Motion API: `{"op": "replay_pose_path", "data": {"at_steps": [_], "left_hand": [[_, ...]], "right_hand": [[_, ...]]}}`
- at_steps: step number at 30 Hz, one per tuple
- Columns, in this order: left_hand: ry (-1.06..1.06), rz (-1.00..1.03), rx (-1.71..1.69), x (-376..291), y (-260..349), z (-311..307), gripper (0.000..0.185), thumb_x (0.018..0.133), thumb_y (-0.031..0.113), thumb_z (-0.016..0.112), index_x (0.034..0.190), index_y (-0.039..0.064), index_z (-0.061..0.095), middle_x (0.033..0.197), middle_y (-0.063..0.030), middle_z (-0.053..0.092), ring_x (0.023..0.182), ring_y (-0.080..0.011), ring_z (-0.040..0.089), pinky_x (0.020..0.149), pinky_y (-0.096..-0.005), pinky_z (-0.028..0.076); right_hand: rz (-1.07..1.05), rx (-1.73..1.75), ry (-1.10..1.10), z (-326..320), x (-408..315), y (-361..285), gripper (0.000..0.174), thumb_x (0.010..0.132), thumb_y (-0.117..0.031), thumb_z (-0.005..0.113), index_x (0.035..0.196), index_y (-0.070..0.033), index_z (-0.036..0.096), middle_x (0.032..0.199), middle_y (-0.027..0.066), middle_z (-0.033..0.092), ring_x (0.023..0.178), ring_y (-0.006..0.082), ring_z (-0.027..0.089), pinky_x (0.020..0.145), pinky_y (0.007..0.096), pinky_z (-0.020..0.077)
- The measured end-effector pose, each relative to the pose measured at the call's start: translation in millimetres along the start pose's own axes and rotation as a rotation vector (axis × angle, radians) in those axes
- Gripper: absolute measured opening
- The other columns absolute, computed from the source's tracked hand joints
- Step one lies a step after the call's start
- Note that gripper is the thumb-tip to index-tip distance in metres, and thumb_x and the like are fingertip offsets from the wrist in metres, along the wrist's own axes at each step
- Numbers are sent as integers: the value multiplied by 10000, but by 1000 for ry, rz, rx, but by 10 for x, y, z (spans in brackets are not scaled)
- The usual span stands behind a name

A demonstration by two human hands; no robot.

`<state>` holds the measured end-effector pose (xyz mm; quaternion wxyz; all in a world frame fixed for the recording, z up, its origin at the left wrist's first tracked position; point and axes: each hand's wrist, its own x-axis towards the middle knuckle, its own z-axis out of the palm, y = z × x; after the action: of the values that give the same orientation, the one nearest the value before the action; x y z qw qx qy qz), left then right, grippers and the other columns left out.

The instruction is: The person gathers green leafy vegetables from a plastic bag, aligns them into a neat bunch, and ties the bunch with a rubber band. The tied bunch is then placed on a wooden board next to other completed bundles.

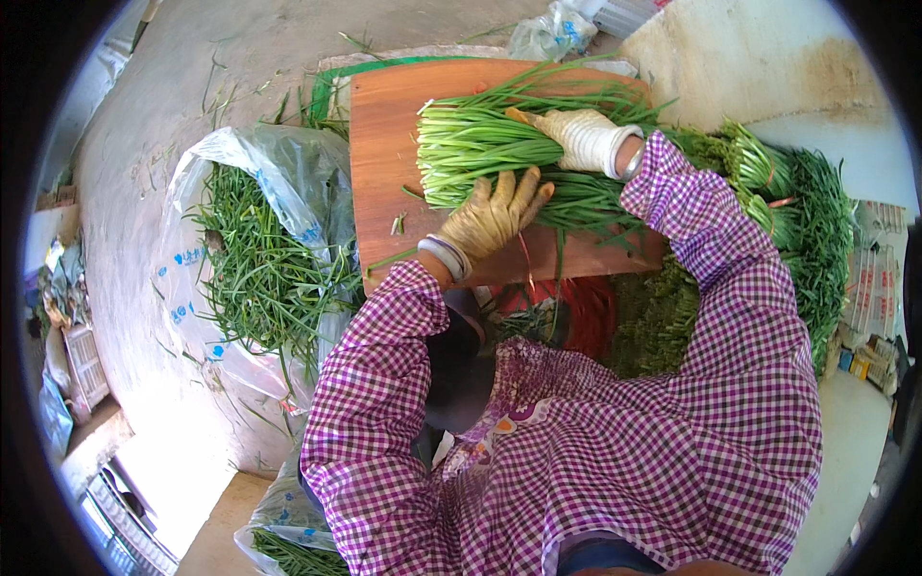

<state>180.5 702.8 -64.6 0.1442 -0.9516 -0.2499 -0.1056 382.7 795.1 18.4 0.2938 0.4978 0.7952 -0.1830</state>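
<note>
A thick bundle of garlic chives (479,144) lies across a reddish wooden board (389,237), its pale cut ends to the left and its green leaves trailing right. My right hand (580,138), in a white knit glove with a yellowed coating, grips the bundle at its middle from above. Against the near side of the stalks rests my left hand (497,216), in a stained yellow-coated glove, fingers apart. More dark green leaves (587,201) lie beneath and beside my right wrist. A few cut scraps (398,223) sit on the board near my left hand.
A clear plastic bag (252,158) of loose chive leaves (266,266) stands left of the board. Tied bunches (763,173) are stacked at right. Red strands (591,317) hang below the board's near edge. Another bag of greens (295,551) is at bottom left.
</note>
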Motion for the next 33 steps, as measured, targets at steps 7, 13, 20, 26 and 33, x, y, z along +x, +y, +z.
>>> {"op": "replay_pose_path", "data": {"at_steps": [7, 13, 20, 26, 33], "left_hand": [[-55, -158, 157, 342, -136, -200, 705, 878, 193, 527, 1535, 150, 277, 1060, -76, 544, 878, -211, 546, 695, -388, 457], [-199, -302, 19, 419, -238, -341, 794, 869, 160, 566, 1563, 205, 183, 1475, -120, 392, 1221, -342, 479, 956, -579, 419], [-516, -497, -213, 398, -297, -99, 643, 924, 173, 490, 1510, 48, 256, 1522, -179, 342, 1353, -411, 380, 1013, -587, 375], [-456, -491, -128, 345, -192, -144, 880, 811, 318, 656, 1518, 38, 213, 1515, -195, 325, 1352, -400, 361, 1069, -558, 318], [-491, -446, -220, 262, -124, -173, 901, 833, 392, 643, 1539, 69, 185, 1554, -245, 256, 1408, -462, 282, 1105, -619, 244]], "right_hand": [[-26, 26, 12, 0, -34, 74, 983, 777, -120, 727, 1560, -282, 157, 1265, 180, 581, 1074, 356, 636, 864, 446, 539], [0, -26, -3, 126, -35, 149, 976, 784, -174, 756, 1556, -286, 170, 1279, 170, 573, 1077, 361, 633, 872, 450, 544], [12, -200, -87, -186, -177, 1, 949, 773, -317, 773, 1544, -234, 226, 1166, 133, 650, 1041, 317, 656, 876, 434, 532], [7, -19, 392, -417, 47, -16, 418, 964, -312, 503, 1338, -130, 546, 1142, 149, 661, 1051, 317, 641, 874, 423, 528], [50, 234, 268, 250, 719, 35, 331, 980, -296, 460, 1227, -129, 603, 1199, 121, 648, 1108, 332, 604, 936, 446, 471]]}}
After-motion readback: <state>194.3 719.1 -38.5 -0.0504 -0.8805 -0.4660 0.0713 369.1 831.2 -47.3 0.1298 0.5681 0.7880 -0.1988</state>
